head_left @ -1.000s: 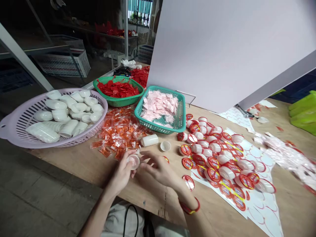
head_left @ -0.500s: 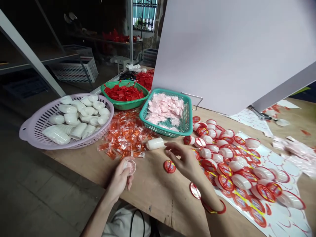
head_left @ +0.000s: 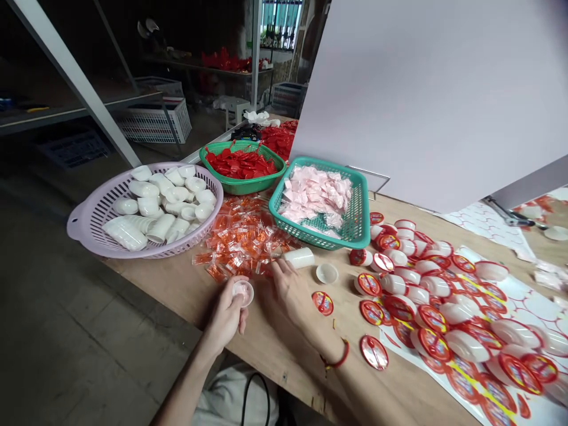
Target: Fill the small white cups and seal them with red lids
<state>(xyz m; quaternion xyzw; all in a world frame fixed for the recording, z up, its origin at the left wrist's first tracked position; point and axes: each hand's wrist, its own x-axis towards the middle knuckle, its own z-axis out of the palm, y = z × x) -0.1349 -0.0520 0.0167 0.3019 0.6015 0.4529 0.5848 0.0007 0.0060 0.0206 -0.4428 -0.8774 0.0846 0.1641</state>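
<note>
My left hand (head_left: 229, 313) is closed around a small white plastic cup (head_left: 249, 299), its mouth facing me and a pink packet inside. My right hand (head_left: 290, 296) reaches over the table with fingers stretched out, the tips at the edge of a heap of clear-and-orange packets (head_left: 244, 236). Just beyond its fingers lies a short stack of white cups (head_left: 300, 258) on its side. To the right stands a single white cup (head_left: 327, 273). A round red lid (head_left: 322, 303) lies beside my right wrist.
A lilac basket (head_left: 84, 228) holds white cups at the left. Behind are a green basket (head_left: 242, 187) of red pieces and a teal basket (head_left: 364, 228) of pink packets. Several red-lidded cups (head_left: 437, 287) crowd the right side. A large pale panel (head_left: 421, 100) rises behind.
My right hand has moved left and down to the orange packets, and a single white cup now shows where it was. My left hand keeps its cup. The view has turned slightly left.
</note>
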